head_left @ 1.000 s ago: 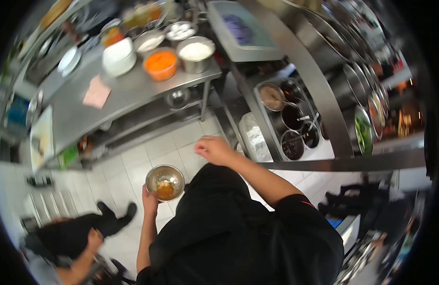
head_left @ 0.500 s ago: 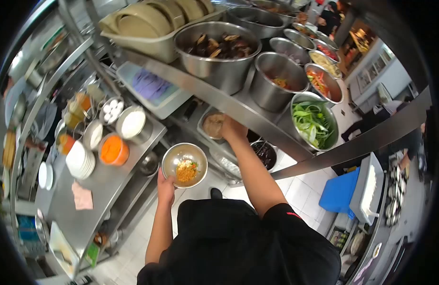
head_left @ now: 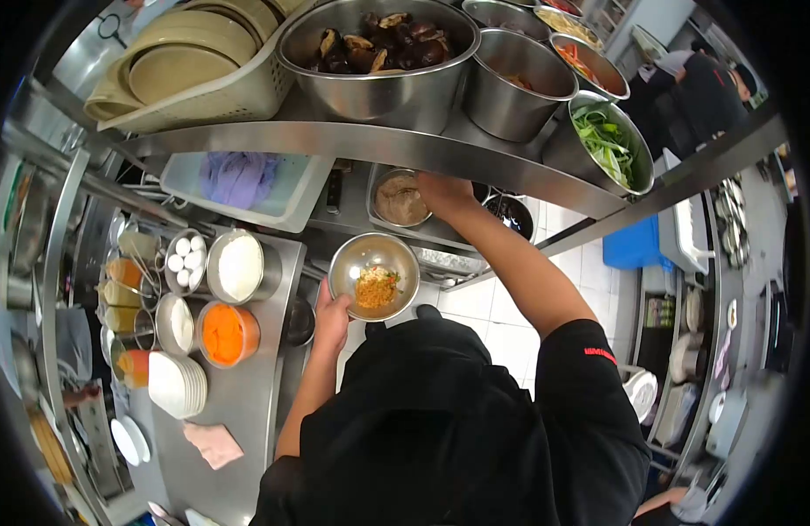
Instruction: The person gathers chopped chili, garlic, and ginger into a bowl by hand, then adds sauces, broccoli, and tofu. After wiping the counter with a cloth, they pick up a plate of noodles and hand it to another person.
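My left hand (head_left: pixel 333 317) grips the rim of a steel mixing bowl (head_left: pixel 348 259), thumb on the near-left edge. In the bowl lies a small heap of orange-brown crumbs (head_left: pixel 378 287) with pale and green bits. My right hand (head_left: pixel 447 195) reaches under the front edge of the upper shelf, beside a round container of pale brown powder (head_left: pixel 399 198). Its fingers are largely hidden, so I cannot see whether they hold anything. A pan with dark contents (head_left: pixel 507 213) sits right of my right wrist.
The steel shelf (head_left: pixel 352 138) overhead carries a pot of dark mushrooms (head_left: pixel 383 92), cut greens (head_left: pixel 604 145) and a crate of beige bowls (head_left: pixel 190 101). On the left counter stand stacked white dishes (head_left: pixel 178 386), an orange-filled tub (head_left: pixel 229 335) and eggs (head_left: pixel 186 261). Other people stand at upper right.
My view has turned and shifted, so the shelf and left counter appear closer. My left hand still holds the bowl; my right hand stays by the powder container.
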Action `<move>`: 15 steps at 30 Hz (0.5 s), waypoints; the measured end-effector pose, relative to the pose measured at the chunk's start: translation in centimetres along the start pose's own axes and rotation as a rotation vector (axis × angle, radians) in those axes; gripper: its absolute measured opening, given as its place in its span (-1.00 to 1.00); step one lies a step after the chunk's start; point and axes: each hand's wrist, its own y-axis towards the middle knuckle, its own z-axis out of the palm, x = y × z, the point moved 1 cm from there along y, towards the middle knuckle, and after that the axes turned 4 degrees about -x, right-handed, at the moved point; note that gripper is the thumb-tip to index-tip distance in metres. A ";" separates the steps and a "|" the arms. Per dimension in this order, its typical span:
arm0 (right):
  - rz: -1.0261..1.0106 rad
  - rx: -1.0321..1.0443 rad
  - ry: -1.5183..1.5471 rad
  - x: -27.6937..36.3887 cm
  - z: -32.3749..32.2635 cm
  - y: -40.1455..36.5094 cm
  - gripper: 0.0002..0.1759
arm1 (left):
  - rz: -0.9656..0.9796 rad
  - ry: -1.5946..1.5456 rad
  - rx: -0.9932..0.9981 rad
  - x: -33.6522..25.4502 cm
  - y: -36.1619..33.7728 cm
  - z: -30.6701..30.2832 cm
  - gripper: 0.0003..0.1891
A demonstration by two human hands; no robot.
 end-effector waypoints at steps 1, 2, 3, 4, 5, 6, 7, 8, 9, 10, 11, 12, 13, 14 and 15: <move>0.019 -0.001 -0.016 0.0 -0.2 -0.2 -0.73 | -0.017 -0.012 0.038 -0.2 0.4 -0.3 -0.45; -0.019 0.123 -0.056 0.0 -0.5 -0.5 -0.74 | -0.025 -0.007 0.064 -0.4 0.9 -0.4 -0.45; -0.052 0.250 -0.092 0.2 -1.3 -0.7 -0.75 | -0.014 0.000 0.098 -0.5 1.2 -0.6 -0.46; -0.024 0.249 -0.104 0.7 -2.6 -0.7 -0.75 | -0.003 0.011 0.134 -0.8 1.5 -0.7 -0.46; -0.064 0.379 -0.141 1.4 -3.8 -0.5 -0.72 | -0.009 0.022 0.162 -1.2 1.7 -0.7 -0.46; -0.105 0.510 -0.172 2.0 -4.3 -0.5 -0.69 | -0.061 0.061 0.143 -1.9 1.6 -0.6 -0.46; -0.080 0.507 -0.175 1.8 -3.2 -0.8 -0.69 | -0.112 0.103 0.121 -2.3 1.6 -0.7 -0.46; -0.093 0.274 -0.250 1.3 -1.4 -1.1 -0.70 | -0.116 0.117 0.140 -2.3 2.0 -1.1 -0.46; -0.107 0.043 -0.327 1.6 -1.4 -1.2 -0.72 | -0.092 0.111 0.211 -2.3 2.4 -1.3 -0.38; -0.085 0.045 -0.332 1.6 -1.4 -1.3 -0.72 | -0.070 0.104 0.282 -2.4 2.6 -1.5 -0.28; -0.090 0.025 -0.366 1.5 -1.5 -1.4 -0.74 | -0.077 0.113 0.297 -2.5 2.7 -1.8 -0.28; -0.100 0.003 -0.404 1.6 -2.1 -1.4 -0.77 | -0.094 0.151 0.267 -3.6 2.3 -1.4 -0.26; -0.088 0.004 -0.415 1.5 -2.2 -1.8 -0.77 | -0.108 0.186 0.237 -4.2 2.1 -1.2 -0.24; -0.079 0.066 -0.358 1.4 -2.3 -2.2 -0.78 | -0.107 0.187 0.252 -4.2 2.4 -1.2 -0.24; -0.071 0.128 -0.300 1.2 -2.3 -2.5 -0.79 | -0.089 0.192 0.266 -4.2 2.8 -1.3 -0.24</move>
